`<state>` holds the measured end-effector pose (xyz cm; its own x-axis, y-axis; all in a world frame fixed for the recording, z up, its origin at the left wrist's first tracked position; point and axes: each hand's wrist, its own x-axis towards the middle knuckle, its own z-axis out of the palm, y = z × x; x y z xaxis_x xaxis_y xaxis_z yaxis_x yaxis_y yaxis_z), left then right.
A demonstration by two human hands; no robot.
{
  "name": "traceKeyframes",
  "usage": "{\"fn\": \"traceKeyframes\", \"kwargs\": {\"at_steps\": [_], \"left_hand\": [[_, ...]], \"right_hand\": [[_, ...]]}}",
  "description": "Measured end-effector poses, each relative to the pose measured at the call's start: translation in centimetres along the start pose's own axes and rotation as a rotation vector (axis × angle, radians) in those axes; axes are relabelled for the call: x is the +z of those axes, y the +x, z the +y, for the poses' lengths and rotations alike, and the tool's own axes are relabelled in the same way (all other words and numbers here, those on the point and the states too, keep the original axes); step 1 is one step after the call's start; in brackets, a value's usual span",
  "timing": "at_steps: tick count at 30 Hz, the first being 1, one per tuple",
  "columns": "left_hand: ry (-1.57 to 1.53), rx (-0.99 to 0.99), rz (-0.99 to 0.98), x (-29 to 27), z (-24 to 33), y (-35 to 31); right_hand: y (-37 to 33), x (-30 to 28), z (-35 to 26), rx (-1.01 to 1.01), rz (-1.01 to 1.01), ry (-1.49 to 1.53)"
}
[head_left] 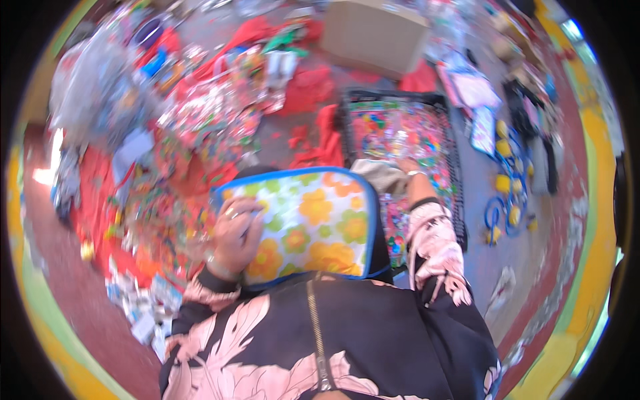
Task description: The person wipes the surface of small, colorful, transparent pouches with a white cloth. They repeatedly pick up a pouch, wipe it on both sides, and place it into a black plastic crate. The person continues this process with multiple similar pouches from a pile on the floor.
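Observation:
A floral mat with a blue edge (pixel 317 220) lies across my lap, patterned with orange and yellow flowers. My left hand (pixel 239 233) is over its left side, a ring on one finger. The fingers are curled in; whatever they may hold is hidden. My right hand (pixel 407 166) reaches into a black tray (pixel 457 167) on the floor at the right, full of small multicoloured pieces. Blur hides its fingers. A greyish-beige cloth-like thing (pixel 375 173) lies between the mat and this hand.
A cardboard box (pixel 373 37) stands beyond the tray. Heaps of small colourful pieces and clear wrappers (pixel 210 110) cover red sheeting on the left, beside a large clear plastic bag (pixel 97 90). Blue and yellow looped items (pixel 508 180) and a pink-and-white cloth (pixel 472 87) lie at the right.

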<state>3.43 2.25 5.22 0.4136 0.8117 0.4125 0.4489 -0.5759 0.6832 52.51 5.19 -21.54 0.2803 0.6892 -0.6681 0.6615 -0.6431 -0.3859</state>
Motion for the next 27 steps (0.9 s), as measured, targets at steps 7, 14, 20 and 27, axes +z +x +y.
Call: {"fn": "traceKeyframes", "kwargs": {"at_steps": [7, 14, 20, 27], "left_hand": [[-0.128, 0.08, 0.074, -0.2, -1.8, -1.0], [-0.301, 0.055, 0.135, 0.5, -2.5, -1.8], [-0.626, -0.127, 0.123, -1.2, -4.0, -3.3], [-0.705, -0.782, 0.702, -4.3, -15.0, -8.5]], "right_hand": [[-5.7, -6.7, -3.0, 0.118, -0.071, 0.484], [-27.0, -11.0, -21.4, -0.717, 0.417, 0.731], [-33.2, -0.5, -26.6, -1.258, 0.264, -0.303], [-32.3, 5.1, -25.0, -1.235, 0.306, -0.619]]}}
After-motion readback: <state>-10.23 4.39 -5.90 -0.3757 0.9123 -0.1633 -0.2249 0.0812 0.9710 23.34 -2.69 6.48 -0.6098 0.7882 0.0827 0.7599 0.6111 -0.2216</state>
